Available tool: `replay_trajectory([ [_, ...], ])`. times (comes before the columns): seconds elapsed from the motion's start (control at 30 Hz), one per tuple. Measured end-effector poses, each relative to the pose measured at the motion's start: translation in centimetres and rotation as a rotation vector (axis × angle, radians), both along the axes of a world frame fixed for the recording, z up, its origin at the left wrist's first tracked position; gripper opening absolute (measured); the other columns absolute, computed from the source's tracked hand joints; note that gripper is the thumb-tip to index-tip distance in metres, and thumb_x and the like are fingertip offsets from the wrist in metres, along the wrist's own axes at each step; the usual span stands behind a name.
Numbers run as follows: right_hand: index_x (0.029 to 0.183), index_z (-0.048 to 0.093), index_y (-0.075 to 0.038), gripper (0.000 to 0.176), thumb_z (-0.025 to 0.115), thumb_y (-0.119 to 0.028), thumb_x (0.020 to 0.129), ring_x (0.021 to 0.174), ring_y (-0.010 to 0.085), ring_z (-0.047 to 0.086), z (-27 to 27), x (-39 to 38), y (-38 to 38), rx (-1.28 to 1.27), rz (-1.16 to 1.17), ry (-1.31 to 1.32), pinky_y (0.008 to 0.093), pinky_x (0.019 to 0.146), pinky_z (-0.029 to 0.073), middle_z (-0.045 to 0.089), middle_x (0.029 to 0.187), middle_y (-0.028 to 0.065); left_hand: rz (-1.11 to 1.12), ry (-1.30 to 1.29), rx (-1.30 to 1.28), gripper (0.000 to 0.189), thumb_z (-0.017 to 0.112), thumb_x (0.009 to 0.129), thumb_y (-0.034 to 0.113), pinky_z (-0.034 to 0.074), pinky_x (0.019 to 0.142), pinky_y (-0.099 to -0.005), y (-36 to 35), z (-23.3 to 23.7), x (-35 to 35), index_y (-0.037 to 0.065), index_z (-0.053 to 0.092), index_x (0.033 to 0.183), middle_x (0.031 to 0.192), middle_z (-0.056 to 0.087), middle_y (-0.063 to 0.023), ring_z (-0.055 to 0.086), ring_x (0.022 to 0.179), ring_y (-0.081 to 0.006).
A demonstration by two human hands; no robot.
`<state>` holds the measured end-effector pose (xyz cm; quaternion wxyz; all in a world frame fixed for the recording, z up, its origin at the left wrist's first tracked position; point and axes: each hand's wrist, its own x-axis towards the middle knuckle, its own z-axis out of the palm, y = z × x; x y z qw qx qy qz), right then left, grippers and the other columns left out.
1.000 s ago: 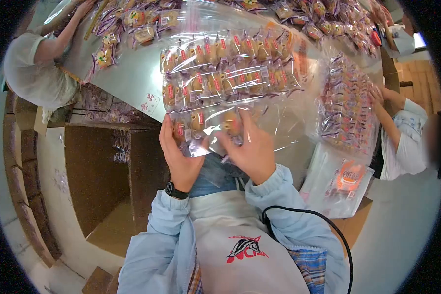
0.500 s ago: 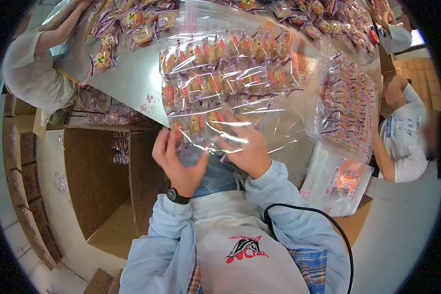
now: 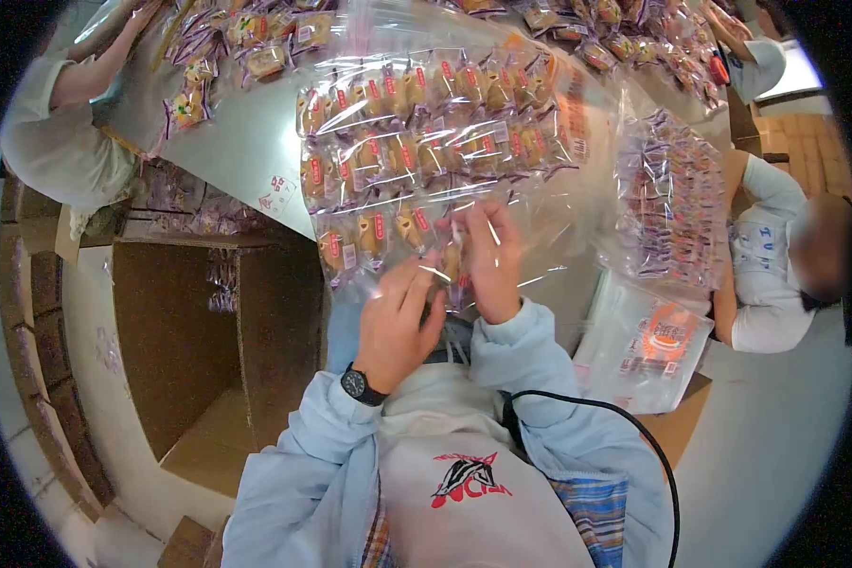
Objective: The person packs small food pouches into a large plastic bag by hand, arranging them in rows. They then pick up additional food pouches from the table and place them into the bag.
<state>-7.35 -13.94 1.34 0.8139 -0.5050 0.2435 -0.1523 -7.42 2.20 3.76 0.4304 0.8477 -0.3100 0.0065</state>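
Observation:
A large clear plastic bag (image 3: 540, 213) lies on the metal table, filled with rows of small wrapped cakes. Two full rows sit at the back, and a shorter front row holds a few cakes. One wrapped cake (image 3: 452, 263) in this front row stands between my hands. My right hand (image 3: 494, 257) is closed around its upper right side, thumb and fingers bent. My left hand (image 3: 402, 320) has its fingers and thumb at the cake's lower left edge. Glare on the film partly hides the fingertips, including whether they are inside or outside the bag.
Another filled bag (image 3: 667, 204) lies at the right, above a stack of flat printed bags (image 3: 644, 346). Loose wrapped cakes (image 3: 625, 38) are heaped at the back. An open cardboard box (image 3: 175, 360) stands at the left. Co-workers are at both sides.
My left hand has moved right, from the bag's front left corner to the front-row cake. My right hand has turned more upright and closed in. The front-row cakes have spread apart.

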Motion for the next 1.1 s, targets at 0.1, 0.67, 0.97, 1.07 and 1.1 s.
replay_trajectory([
  [0.1,0.120,0.067,0.001,0.027,0.062,-0.020,0.104,0.102,0.0165,0.066,-1.3,-1.0,0.7,-0.016,0.005,-0.047,0.0308,0.085,0.053,0.068,0.125,0.0131,-0.028,-0.013,0.049,0.061,0.077,0.084,0.003,0.053,0.094,-0.0443,0.1,0.0,0.3,0.001,0.057,0.142,0.121,0.064,-0.0209,0.062,0.112,-0.0394],
  [0.67,0.149,0.050,-0.003,0.052,0.063,-0.007,0.099,0.131,0.0333,0.058,-0.8,-2.1,-0.7,-0.692,0.172,-0.067,0.0422,0.110,0.046,0.054,0.147,0.0251,-0.015,-0.373,0.328,0.051,0.071,0.087,0.016,0.042,0.106,-0.0545,-1.0,0.5,-1.2,0.010,0.063,0.136,0.141,0.060,-0.0085,0.060,0.122,-0.0269],
  [0.97,0.142,0.060,-0.008,0.061,0.074,-0.018,0.083,0.123,0.0438,0.052,0.5,-2.0,-4.7,-1.562,0.164,0.175,0.0511,0.106,0.044,0.054,0.140,0.0229,0.048,-0.274,0.366,0.054,0.070,0.087,0.018,0.016,0.119,-0.0671,-3.2,-1.8,-1.0,0.010,0.062,0.139,0.138,0.059,-0.0086,0.048,0.140,-0.0270],
  [1.07,0.140,0.061,-0.008,0.062,0.077,-0.020,0.081,0.120,0.0431,0.053,0.5,-1.8,-4.7,-1.534,0.133,0.201,0.0507,0.103,0.045,0.055,0.136,0.0224,0.144,-0.340,0.461,0.049,0.068,0.086,0.018,0.013,0.116,-0.0723,-4.1,-0.6,-0.8,0.012,0.065,0.135,0.143,0.059,-0.0021,0.051,0.135,-0.0238],
  [1.1,0.139,0.061,-0.008,0.062,0.078,-0.021,0.081,0.119,0.0429,0.053,0.7,-1.9,-4.7,-1.523,0.129,0.194,0.0506,0.102,0.045,0.056,0.134,0.0223,0.177,-0.342,0.467,0.049,0.068,0.086,0.018,0.012,0.116,-0.0737,-4.1,-0.8,-0.6,0.012,0.066,0.135,0.144,0.059,-0.0017,0.051,0.136,-0.0244],
])
